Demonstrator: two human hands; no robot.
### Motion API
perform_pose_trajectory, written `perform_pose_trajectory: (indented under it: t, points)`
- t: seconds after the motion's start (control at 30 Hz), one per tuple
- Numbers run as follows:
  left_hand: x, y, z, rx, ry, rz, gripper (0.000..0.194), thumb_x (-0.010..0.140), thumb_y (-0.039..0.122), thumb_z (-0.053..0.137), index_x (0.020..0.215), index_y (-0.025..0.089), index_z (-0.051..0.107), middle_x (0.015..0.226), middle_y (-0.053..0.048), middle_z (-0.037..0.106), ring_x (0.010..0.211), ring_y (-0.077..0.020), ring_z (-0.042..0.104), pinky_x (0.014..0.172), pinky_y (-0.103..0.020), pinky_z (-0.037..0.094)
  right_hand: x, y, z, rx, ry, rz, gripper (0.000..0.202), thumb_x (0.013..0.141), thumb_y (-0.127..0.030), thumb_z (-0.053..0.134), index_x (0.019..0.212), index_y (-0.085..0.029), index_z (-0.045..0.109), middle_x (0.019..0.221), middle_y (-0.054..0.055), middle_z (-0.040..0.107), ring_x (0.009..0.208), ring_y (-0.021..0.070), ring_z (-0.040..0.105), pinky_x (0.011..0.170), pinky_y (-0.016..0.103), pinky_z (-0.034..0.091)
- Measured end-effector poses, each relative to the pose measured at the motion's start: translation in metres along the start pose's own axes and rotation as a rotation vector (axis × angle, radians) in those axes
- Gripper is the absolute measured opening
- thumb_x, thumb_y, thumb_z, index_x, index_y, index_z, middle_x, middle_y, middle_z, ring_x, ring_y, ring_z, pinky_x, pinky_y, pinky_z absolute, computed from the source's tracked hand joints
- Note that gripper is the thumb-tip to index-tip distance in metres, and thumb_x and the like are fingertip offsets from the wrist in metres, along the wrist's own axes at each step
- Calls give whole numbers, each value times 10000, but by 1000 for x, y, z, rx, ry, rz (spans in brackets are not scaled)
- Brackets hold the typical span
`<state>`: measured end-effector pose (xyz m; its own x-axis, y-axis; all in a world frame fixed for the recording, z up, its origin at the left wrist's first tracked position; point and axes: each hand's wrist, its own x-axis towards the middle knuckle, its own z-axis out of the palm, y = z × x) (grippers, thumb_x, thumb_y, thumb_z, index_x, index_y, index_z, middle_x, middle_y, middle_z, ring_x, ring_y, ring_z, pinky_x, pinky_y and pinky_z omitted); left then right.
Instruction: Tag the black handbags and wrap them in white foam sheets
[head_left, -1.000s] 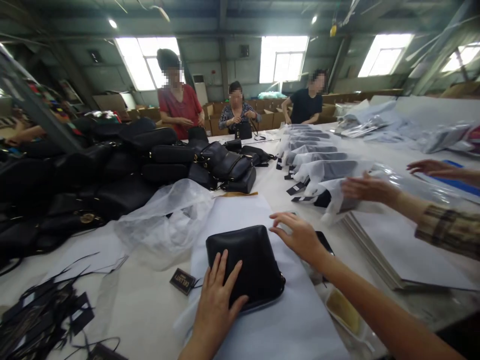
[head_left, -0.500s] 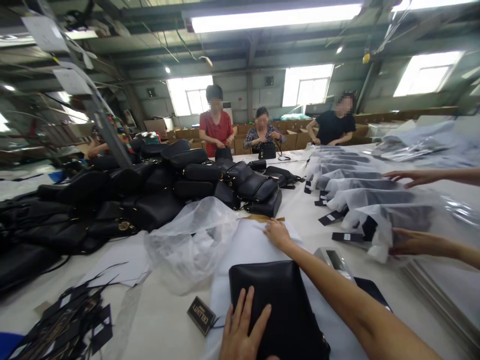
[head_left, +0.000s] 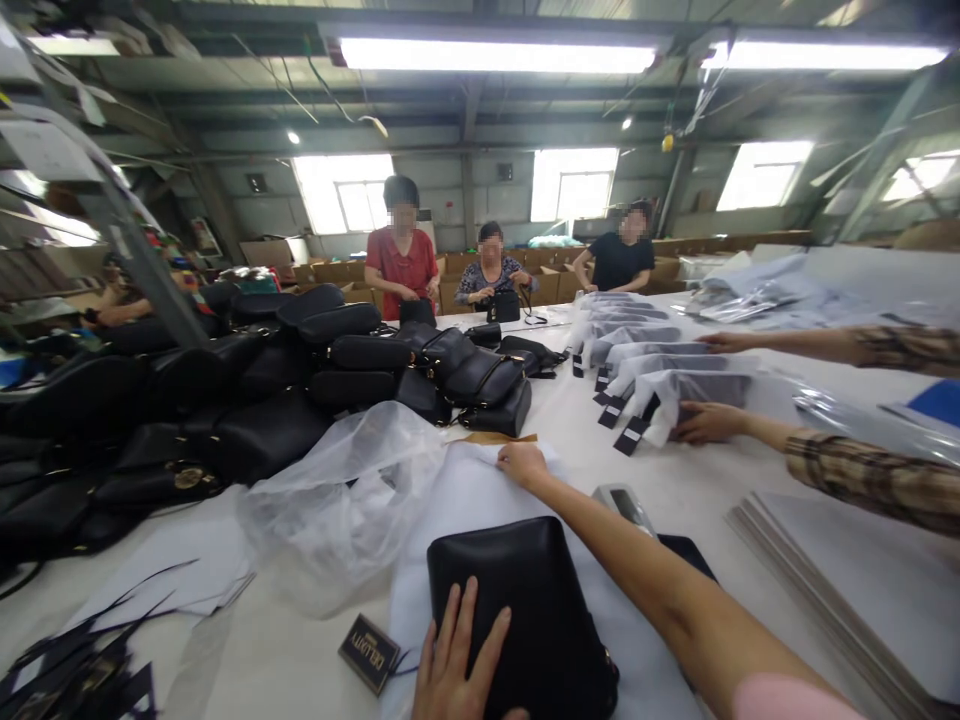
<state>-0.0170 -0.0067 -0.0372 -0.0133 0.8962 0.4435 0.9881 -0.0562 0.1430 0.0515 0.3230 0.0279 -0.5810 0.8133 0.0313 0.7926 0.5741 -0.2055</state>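
Note:
A black handbag (head_left: 517, 600) lies flat in front of me on a stack of thin white wrapping sheets (head_left: 457, 500). My left hand (head_left: 461, 660) rests on the bag with its fingers spread. A dark hang tag (head_left: 368, 653) with gold lettering, tied by a cord, lies just left of the bag. At the far edge of the stack my right hand (head_left: 523, 466) has its fingers curled in on the top white sheet. A strip of brown paper (head_left: 499, 438) sticks out beyond that edge.
Black handbags (head_left: 247, 430) are heaped at the left. Crumpled clear plastic (head_left: 345, 500) sits beside the sheets. At the right, a co-worker's hands (head_left: 709, 422) touch a row of wrapped bags (head_left: 637, 375). Grey boards (head_left: 847, 610) and a small device (head_left: 624, 505) lie nearby.
My right hand's fingers have curled in at the far edge of the sheets. My left hand stays on the bag. The view has turned to the right.

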Motion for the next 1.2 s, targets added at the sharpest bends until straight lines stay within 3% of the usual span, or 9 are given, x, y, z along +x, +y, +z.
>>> perform_pose_trajectory:
  t: [0.2, 0.37, 0.6, 0.73, 0.9, 0.97, 1.03, 1.1, 1.2]
  points:
    - [1, 8, -11, -28, -49, -14, 1003, 684, 378, 845, 1529, 397, 306, 1614, -116, 287, 1403, -420, 394, 1016, -573, 470, -3, -6, -10, 20, 108, -47, 241, 966, -348, 587, 1083, -150, 658, 1165, 96, 658, 1078, 232, 621, 977, 468, 483]
    - [4, 11, -20, -29, -84, -10, 1035, 673, 333, 841, 1546, 350, 286, 1628, -139, 224, 1420, -434, 360, 1020, -601, 467, -18, -2, -22, 89, 226, -302, 101, 871, -179, 586, 867, -178, 687, 1258, 102, 669, 1191, 251, 589, 1143, 487, 287]
    - [18, -5, -56, -124, -158, 67, 798, 811, 352, 743, 1513, 326, 365, 1580, -130, 358, 1394, -363, 434, 1015, -518, 516, -63, 3, -42, 143, 314, -603, 78, 873, -194, 563, 883, -212, 638, 1333, 75, 626, 1230, 216, 574, 1169, 491, 285]
    - [68, -28, -88, -150, -87, -39, 577, 953, 246, 559, 1499, 288, 376, 1479, -95, 522, 1293, -247, 563, 1055, -441, 497, -97, 3, -54, 113, 403, -785, 113, 909, -158, 523, 908, -210, 623, 1312, 89, 637, 1232, 225, 580, 1149, 518, 343]
    - [156, -50, -102, 23, -13, 103, 888, 804, 174, 757, 1543, 279, 276, 1635, -162, 220, 1505, -370, 176, 1159, -602, 275, -135, 6, -63, 7, 446, -931, 166, 907, -99, 512, 974, -195, 630, 1348, 87, 623, 1227, 217, 591, 1148, 498, 383]
    - [182, -54, -103, 55, -74, 232, 976, 718, 176, 839, 1527, 289, 305, 1615, -160, 276, 1504, -385, 164, 1164, -649, 191, -148, 8, -66, -6, 445, -979, 199, 903, -87, 512, 1007, -200, 639, 1351, 73, 625, 1240, 209, 584, 1150, 480, 394]
    - [195, -56, -103, 29, -158, 361, 869, 728, 185, 838, 1472, 280, 399, 1441, -118, 543, 1430, -326, 373, 1180, -640, 133, -159, 11, -71, 0, 428, -1006, 218, 906, -96, 518, 1040, -213, 644, 1357, 57, 623, 1242, 199, 584, 1157, 464, 391]
    - [196, -56, -106, -7, -217, 436, 579, 805, 188, 771, 1334, 267, 551, 1100, -31, 722, 1186, -233, 610, 1199, -599, 114, -167, 13, -79, 33, 408, -978, 214, 922, -161, 544, 1108, -217, 634, 1384, 67, 601, 1251, 202, 576, 1166, 465, 374]
    - [181, -54, -113, -13, -213, 478, 118, 897, 188, 650, 987, 247, 697, 834, 27, 695, 920, -165, 662, 1213, -543, 146, -170, 14, -92, 102, 366, -831, 468, 921, -357, 623, 1348, -192, 523, 1475, 134, 498, 1336, 255, 493, 1164, 502, 350]
